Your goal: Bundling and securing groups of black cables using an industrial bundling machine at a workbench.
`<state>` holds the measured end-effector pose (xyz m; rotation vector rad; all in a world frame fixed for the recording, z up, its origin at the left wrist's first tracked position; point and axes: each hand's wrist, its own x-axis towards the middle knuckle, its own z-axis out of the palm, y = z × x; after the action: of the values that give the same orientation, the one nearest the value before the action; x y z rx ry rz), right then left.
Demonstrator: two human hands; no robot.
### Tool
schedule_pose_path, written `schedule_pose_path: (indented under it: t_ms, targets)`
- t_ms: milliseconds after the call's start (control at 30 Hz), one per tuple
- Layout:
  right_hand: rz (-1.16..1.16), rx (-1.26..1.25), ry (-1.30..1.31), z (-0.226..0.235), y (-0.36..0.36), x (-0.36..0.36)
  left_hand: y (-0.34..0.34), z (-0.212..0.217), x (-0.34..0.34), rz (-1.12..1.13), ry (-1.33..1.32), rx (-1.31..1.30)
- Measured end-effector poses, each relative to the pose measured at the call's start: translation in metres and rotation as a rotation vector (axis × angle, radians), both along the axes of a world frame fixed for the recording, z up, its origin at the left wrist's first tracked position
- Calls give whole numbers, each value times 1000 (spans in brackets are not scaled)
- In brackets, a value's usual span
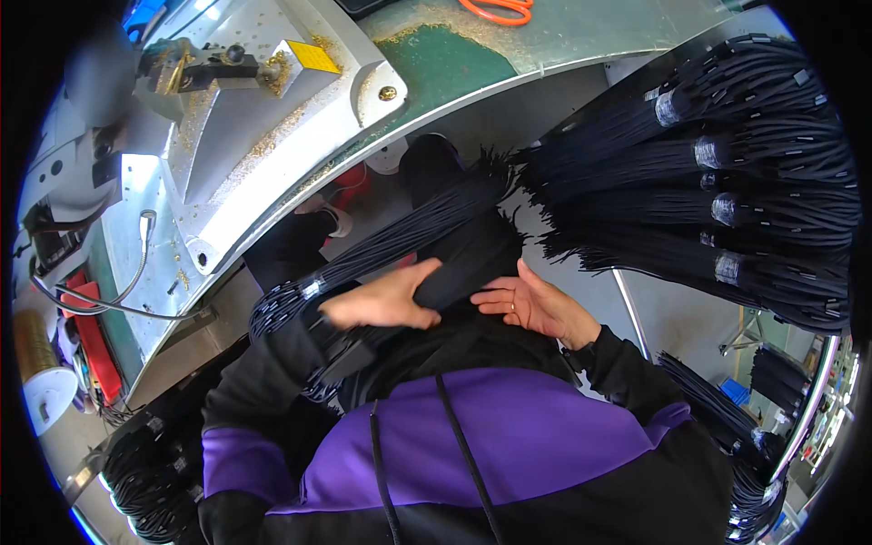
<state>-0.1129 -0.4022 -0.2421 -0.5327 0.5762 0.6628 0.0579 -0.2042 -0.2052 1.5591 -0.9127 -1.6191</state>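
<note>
My left hand (386, 298) is closed around a thick bundle of black cords (465, 262) in front of my lap. The bundle slants away to the upper right, where its frayed-looking ends fan out. Just to the right of it, my right hand (538, 304) has its fingers stretched and its palm turned toward the cords, holding nothing. Another bundle of black cords (391, 232) lies across beyond my left hand, with a shiny clear band near its left end. The near end of the held bundle is hidden by my hand and sleeve.
Banded black cord bundles (699, 182) are piled on a surface at the right. A pale metal machine (300, 136) strewn with brass-coloured chips occupies the upper left of the green worktable (454, 64). An orange coiled hose (500, 11) lies at the back. More cord bundles (150, 468) sit lower left.
</note>
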Motion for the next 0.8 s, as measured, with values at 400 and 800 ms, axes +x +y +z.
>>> schedule_pose_path:
  t_ms: [400,800]
  targets:
    - [-631,490,-665,19,1,30,-16,-20,45,75,-899,4]
    - [-464,374,-1048,66,3,38,-38,-11,8,-228,-334,-84]
